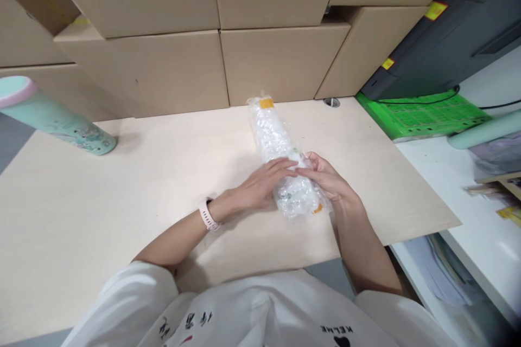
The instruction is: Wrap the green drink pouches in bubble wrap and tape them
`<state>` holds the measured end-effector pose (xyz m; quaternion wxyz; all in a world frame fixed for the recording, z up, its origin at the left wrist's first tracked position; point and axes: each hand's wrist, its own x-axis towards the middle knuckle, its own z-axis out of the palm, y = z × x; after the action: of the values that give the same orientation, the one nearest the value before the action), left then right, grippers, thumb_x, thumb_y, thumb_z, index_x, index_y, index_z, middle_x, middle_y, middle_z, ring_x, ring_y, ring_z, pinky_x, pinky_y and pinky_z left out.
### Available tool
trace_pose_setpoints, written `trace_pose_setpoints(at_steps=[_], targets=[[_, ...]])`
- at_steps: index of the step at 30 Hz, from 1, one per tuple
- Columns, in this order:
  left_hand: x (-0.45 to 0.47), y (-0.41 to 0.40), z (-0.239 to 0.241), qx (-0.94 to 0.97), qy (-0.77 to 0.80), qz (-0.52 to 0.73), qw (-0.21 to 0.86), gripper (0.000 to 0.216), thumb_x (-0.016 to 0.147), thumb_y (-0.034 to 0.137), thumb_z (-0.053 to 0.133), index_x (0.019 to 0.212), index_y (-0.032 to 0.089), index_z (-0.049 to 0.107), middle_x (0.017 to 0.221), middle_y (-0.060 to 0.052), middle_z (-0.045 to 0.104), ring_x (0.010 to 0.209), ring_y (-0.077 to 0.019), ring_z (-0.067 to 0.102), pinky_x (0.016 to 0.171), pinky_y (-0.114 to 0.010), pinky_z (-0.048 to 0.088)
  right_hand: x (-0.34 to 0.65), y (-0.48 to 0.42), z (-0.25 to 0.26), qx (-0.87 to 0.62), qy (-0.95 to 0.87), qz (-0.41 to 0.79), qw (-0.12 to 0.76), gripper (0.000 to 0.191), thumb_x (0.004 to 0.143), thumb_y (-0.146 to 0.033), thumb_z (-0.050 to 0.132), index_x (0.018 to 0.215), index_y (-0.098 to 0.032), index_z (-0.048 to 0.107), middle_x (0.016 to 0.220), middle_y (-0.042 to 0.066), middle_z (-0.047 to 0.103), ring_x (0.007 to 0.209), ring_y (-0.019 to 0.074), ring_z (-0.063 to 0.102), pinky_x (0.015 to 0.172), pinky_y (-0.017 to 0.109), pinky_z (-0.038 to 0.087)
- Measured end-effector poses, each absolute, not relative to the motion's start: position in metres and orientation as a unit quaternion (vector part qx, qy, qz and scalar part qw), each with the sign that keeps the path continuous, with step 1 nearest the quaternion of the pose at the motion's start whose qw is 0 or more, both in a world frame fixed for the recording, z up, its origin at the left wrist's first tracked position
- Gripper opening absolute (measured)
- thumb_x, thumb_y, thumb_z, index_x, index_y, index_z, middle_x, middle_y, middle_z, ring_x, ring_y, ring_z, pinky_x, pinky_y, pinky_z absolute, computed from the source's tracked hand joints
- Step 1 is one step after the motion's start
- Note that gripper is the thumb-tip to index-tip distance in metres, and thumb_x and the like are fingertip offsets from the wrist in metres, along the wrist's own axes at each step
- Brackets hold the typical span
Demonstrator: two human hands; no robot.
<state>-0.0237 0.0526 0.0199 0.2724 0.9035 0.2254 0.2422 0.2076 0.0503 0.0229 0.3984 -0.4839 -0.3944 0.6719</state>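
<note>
A long bundle in clear bubble wrap (277,135) lies on the light wooden tabletop, with strips of orange tape at its far and near ends. What is inside is hard to make out; pale white and a little green show through. My left hand (268,179) rests across the middle of the bundle, its fingers stretched out over the wrap. On the bundle's right side, my right hand (325,176) pinches the edge of the bubble wrap between thumb and fingers. The fingertips of both hands are close together.
Stacked cardboard boxes (280,62) line the back of the table (163,173). A mint green tumbler (73,119) stands at the left. To the right are a cable hole (331,102), a green crate (427,116), and a white desk (484,217) with a roll and papers.
</note>
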Motion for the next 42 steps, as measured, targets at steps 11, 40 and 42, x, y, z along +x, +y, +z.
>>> trace_pose_setpoints(at_steps=[11, 40, 42], targets=[[-0.049, 0.079, 0.047, 0.905, 0.325, 0.261, 0.089, 0.072, 0.084, 0.026, 0.063, 0.150, 0.027, 0.035, 0.157, -0.009, 0.040, 0.149, -0.0325, 0.029, 0.121, -0.064, -0.001, 0.202, 0.040, 0.031, -0.372, -0.442, 0.719, 0.387, 0.044, 0.064, -0.025, 0.088, 0.098, -0.023, 0.060, 0.093, -0.002, 0.067, 0.078, 0.0128, 0.064, 0.069, 0.023, 0.052], [-0.019, 0.059, 0.020, 0.730, 0.517, 0.341, 0.289, 0.070, 0.095, 0.039, 0.050, 0.155, 0.016, 0.020, 0.162, -0.019, 0.024, 0.152, -0.0320, 0.017, 0.122, -0.058, 0.014, 0.173, 0.042, 0.011, -0.525, -0.780, 0.099, 0.325, 0.055, 0.100, -0.051, 0.035, 0.150, -0.028, 0.034, 0.163, 0.009, 0.026, 0.153, 0.0293, 0.013, 0.120, 0.057, 0.017], [-0.014, 0.054, 0.017, 0.810, 0.476, 0.291, 0.180, 0.064, 0.099, 0.036, 0.039, 0.156, 0.017, 0.018, 0.165, -0.015, 0.017, 0.155, -0.0280, 0.002, 0.123, -0.057, 0.001, 0.170, 0.042, 0.003, -0.522, -0.810, 0.104, 0.245, 0.065, 0.100, -0.055, 0.030, 0.158, -0.029, 0.018, 0.168, 0.007, 0.011, 0.154, 0.0295, 0.000, 0.120, 0.060, 0.009]])
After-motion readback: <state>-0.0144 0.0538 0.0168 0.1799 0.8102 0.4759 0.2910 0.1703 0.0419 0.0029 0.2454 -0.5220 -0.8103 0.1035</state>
